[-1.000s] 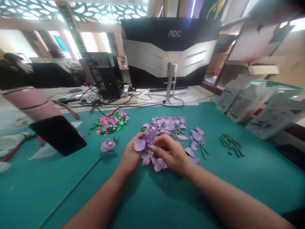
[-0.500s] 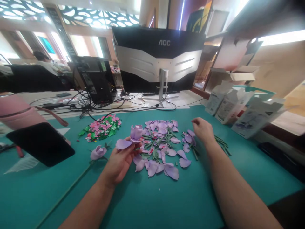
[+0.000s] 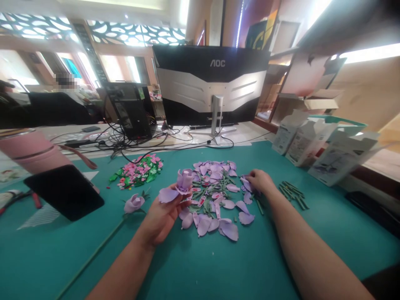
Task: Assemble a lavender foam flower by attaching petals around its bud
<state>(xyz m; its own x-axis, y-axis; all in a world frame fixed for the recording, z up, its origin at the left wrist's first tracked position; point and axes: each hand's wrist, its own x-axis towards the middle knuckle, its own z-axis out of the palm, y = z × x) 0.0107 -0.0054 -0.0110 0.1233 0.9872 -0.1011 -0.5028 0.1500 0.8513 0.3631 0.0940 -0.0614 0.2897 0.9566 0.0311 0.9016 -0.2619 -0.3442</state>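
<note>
My left hand (image 3: 165, 214) is closed around the base of a partly built purple toy flower (image 3: 184, 180), its cupped bud upright and one wide petal spreading to the left. Over to the right, my right hand (image 3: 261, 181) has its fingers pinched at a purple petal (image 3: 245, 182) in a small heap; the fingertips are partly hidden. Between the hands lies a pile of loose purple petals (image 3: 229, 229) mixed with green pieces. A finished-looking purple flower (image 3: 134, 203) on a long green stem (image 3: 93, 254) rests left of my left hand.
Pink and green pieces (image 3: 140, 171) form a heap at the back left. A phone (image 3: 65, 191) leans by a pink bottle (image 3: 34, 152). Green sticks (image 3: 293, 195) lie right of my right hand, before open boxes (image 3: 342, 160). A monitor (image 3: 215, 83) and cables stand behind.
My right hand has lowered onto the small petal heap, its fingers now at a petal. My left hand still holds the flower. The whole view has shifted slightly.
</note>
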